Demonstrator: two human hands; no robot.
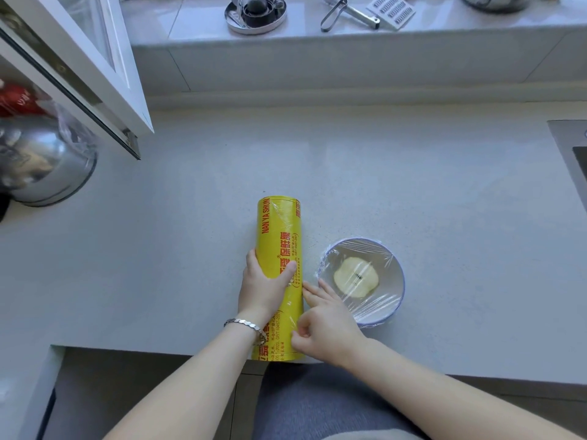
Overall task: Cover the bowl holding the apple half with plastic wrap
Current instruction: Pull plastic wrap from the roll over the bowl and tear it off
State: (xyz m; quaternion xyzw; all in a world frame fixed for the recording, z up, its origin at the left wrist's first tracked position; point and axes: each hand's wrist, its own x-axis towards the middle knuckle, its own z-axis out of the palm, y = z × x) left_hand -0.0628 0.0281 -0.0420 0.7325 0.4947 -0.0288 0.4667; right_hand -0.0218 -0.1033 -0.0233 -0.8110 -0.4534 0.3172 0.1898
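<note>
A white bowl (395,281) with a blue rim stands on the grey counter, and an apple half (355,277) lies cut side up inside it. Clear plastic wrap (374,309) is stretched over the bowl's top. To its left lies a big yellow roll of plastic wrap (279,236), lengthwise toward me. My left hand (263,287) grips the roll around its middle. My right hand (327,322) rests against the roll's right side, between roll and bowl, with thumb and forefinger pinched at the film's edge near the roll's near end.
A shiny metal bowl (41,160) under plastic sits at the far left below an open white cabinet door (95,74). A raised ledge at the back holds a round metal tool (254,14), a peeler (346,14) and a grater (392,9). A sink edge (571,147) shows at right.
</note>
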